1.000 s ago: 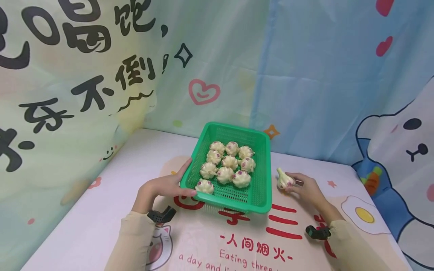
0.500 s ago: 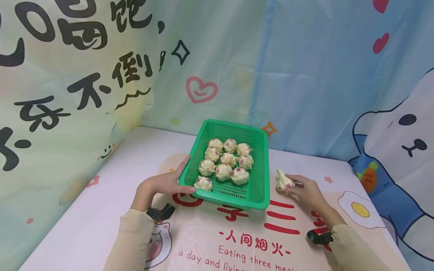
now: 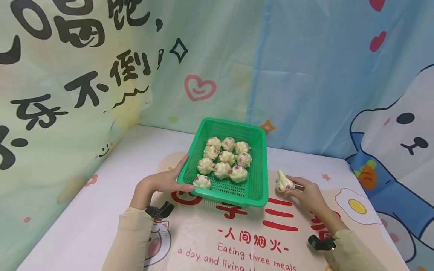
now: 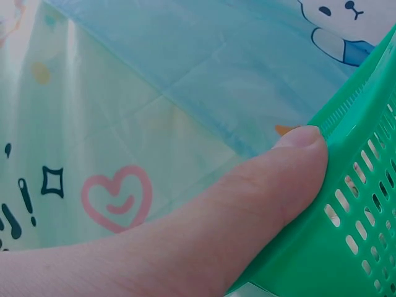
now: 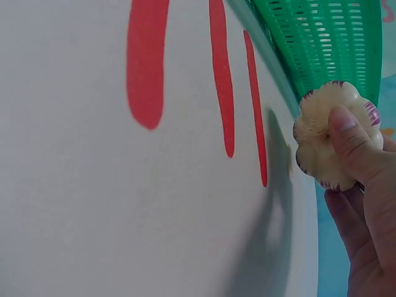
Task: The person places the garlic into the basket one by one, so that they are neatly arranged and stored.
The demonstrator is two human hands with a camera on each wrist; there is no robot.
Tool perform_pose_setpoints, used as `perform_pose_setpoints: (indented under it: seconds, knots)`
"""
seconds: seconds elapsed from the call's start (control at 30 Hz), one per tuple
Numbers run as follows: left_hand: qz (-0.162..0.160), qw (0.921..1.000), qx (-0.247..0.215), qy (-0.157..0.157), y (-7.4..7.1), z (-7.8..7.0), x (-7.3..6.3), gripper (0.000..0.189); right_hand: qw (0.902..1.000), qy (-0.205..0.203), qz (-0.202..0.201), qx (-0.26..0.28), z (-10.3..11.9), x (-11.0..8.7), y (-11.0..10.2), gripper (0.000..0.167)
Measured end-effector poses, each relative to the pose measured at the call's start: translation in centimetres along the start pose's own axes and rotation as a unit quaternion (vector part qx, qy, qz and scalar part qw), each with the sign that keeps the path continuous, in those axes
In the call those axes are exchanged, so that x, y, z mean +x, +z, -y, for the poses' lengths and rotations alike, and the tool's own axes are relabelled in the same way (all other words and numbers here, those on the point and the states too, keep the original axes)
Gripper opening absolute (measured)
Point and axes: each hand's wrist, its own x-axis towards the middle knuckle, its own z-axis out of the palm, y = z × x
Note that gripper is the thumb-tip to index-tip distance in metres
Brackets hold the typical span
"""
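A green basket [image 3: 237, 197] with perforated walls stands on the table and holds several garlic bulbs [image 3: 222, 170], white with purple marks. At its near left corner rests my left hand [image 3: 162, 182]; the thumb lies along the front rim and the fingers reach up the left side. One straight digit presses against the basket's wall in the left wrist view. To the right of the basket, my right hand [image 3: 306, 190] pinches a single garlic bulb [image 3: 284, 182], neck pointing up. The right wrist view shows the thumb on that bulb's root end.
A printed cloth [image 3: 254, 241] with red characters and English words covers the tabletop. Patterned fabric [image 3: 298, 75] hangs behind the table and along the left. Black wrist cameras [image 3: 159, 210] sit at both cuffs.
The head view has drifted slightly. My right hand has come a little toward me with its garlic bulb, which stands more upright. The left hand keeps its place on the basket.
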Motion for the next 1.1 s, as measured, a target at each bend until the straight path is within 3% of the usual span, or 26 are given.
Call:
perform_pose_setpoints:
  seconds: [0.3,0.63,1.1]
  knots:
    - [-0.002,1.0000,0.003,-0.001,-0.1,0.0,-0.2,0.110,0.9997,0.024,-0.004,0.010,0.9,-0.7,-0.3,0.065]
    - [0.000,1.0000,0.001,0.001,-0.1,0.0,-0.1,0.110,0.9994,-0.008,-0.023,0.022,1.7,-1.1,-0.6,0.064]
    - [0.002,0.9999,-0.004,0.010,0.0,0.1,0.0,0.111,0.9974,-0.019,-0.046,0.052,3.1,-1.3,-1.3,0.063]
